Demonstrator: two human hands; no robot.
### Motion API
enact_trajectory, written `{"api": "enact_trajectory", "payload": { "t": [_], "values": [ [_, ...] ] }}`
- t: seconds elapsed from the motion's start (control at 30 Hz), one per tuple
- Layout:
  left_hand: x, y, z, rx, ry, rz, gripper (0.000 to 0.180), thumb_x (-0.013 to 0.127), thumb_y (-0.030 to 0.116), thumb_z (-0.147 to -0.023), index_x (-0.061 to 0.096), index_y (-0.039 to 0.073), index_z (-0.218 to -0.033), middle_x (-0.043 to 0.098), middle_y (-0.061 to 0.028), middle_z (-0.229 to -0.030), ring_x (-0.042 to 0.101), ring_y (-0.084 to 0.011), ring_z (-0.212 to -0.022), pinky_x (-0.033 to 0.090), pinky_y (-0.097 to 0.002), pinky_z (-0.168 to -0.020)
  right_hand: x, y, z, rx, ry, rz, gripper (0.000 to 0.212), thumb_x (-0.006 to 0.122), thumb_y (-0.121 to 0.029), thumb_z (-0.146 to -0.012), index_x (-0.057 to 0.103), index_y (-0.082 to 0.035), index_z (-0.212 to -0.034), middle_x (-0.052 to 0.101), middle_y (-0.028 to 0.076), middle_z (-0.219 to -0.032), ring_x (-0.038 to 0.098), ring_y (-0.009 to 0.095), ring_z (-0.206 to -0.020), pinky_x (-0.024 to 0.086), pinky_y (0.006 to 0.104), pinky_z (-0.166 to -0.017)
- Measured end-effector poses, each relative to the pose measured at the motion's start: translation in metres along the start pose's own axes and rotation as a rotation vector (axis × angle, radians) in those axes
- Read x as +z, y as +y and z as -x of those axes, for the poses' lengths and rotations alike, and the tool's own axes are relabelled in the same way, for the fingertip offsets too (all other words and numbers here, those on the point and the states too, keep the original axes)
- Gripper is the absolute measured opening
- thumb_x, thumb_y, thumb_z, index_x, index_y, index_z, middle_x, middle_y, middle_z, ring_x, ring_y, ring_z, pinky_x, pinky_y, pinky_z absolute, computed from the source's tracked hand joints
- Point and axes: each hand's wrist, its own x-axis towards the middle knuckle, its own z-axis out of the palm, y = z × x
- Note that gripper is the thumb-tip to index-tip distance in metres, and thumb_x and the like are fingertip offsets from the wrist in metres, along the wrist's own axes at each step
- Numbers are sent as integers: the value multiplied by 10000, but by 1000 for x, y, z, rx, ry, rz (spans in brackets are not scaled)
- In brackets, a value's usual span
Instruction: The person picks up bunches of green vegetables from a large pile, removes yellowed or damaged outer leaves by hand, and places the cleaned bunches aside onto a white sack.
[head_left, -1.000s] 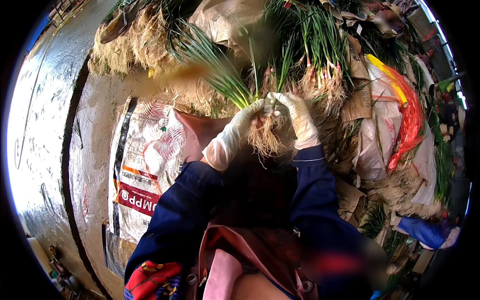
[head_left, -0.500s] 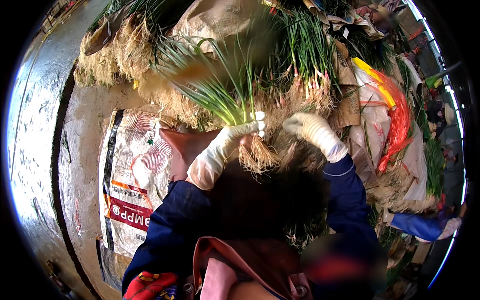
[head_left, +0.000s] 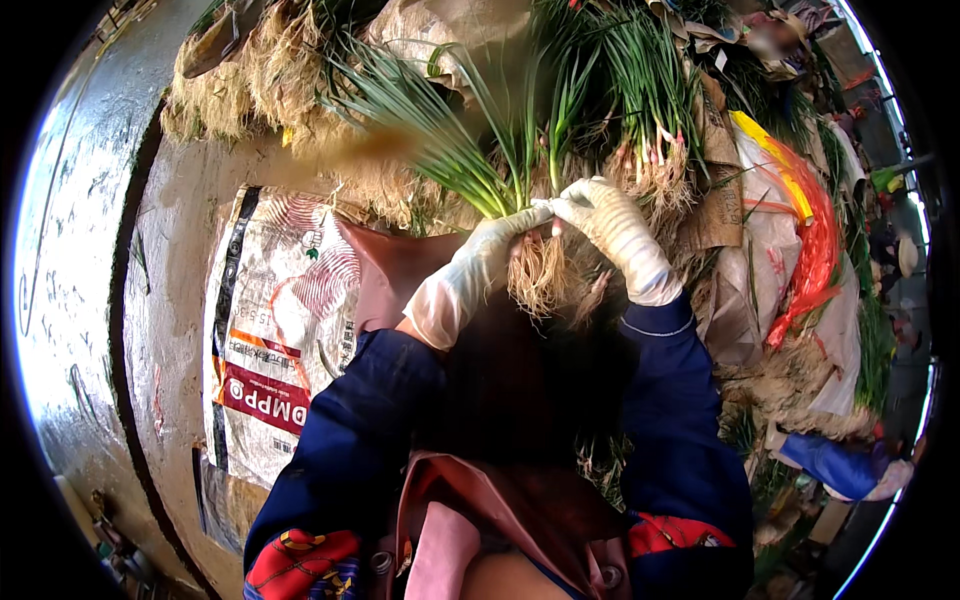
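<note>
My left hand (head_left: 465, 270), in a whitish glove, is closed around a small bunch of spring onions (head_left: 478, 180). Their green leaves fan up and away, while the pale tangled roots (head_left: 537, 272) hang below the fingers. My right hand (head_left: 622, 238), gloved too, meets the left at the fingertips and is closed on the base of another spring onion (head_left: 556, 165), whose leaves rise above it. The fingers partly hide the bulbs. Just beyond the right hand lies a heap of spring onions (head_left: 655, 105) with pinkish bulbs and bushy roots.
A white printed sack (head_left: 285, 330) lies on the left beside the wet concrete floor (head_left: 175, 250). More rooted bundles (head_left: 215, 95) are piled at the far left. To the right are orange-red plastic netting (head_left: 815, 270) and plastic sheets. Another person's blue sleeve (head_left: 830, 465) shows at right.
My right hand has come leftward to my left hand and now grips a spring onion there. The left hand with its bunch has shifted slightly right and away from me.
</note>
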Motion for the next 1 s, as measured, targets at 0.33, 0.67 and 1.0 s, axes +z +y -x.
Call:
{"api": "enact_trajectory", "payload": {
  "t": [0.33, 0.67, 1.0],
  "values": [
    [-23, -23, -14, -63, -132, 130, 291, 582, 127, -865, 548, -61, -1083, 630, -107, -878, 603, -169, -709, 527, -329, -760, 53, 25, -30, 336, 389, -870, 282, 696, -290, -791, 643, -62, -946, 662, 38, -849, 605, 136, -730, 500, 247, -655],
    [-20, -21, 0, -145, -459, 448, 183, 558, 65, -866, 532, -36, -1016, 617, -132, -900, 575, -176, -726, 505, -272, -692, 18, 44, -5, 325, 356, -871, 260, 525, -279, -914, 634, -47, -960, 666, 38, -805, 616, 116, -621, 508, 238, -569],
    [-5, -11, 12, -149, -376, 452, 299, 590, 163, -862, 484, -24, -1069, 560, -78, -871, 561, -173, -734, 492, -290, -698, 52, -6, 2, 230, 193, -1482, 201, 523, -235, -909, 589, -53, -966, 597, 31, -733, 550, 122, -549, 467, 243, -485]
  ]
}}
